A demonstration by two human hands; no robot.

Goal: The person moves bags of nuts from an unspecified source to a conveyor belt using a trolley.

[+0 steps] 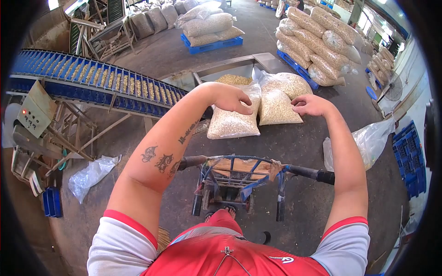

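My left hand (232, 98) reaches over a clear plastic sack (234, 122) filled with pale pieces, fingers apart and curved near its top. My right hand (309, 105) is at the upper right side of a second filled sack (278, 109), with its fingers bent and apart. Whether either hand touches plastic is hard to tell. A third filled sack (292, 85) lies behind these two. Below my hands stands a hand cart (239, 172) with dark handles, close to my body; neither hand is on it.
A blue conveyor (106, 83) carrying pale pieces slopes down at the left, towards a metal hopper (264, 60). Stacked sacks (317, 39) stand on a blue pallet at the back right. Empty plastic bags (94, 175) lie on the floor. Blue pallets (409, 158) lean at the right.
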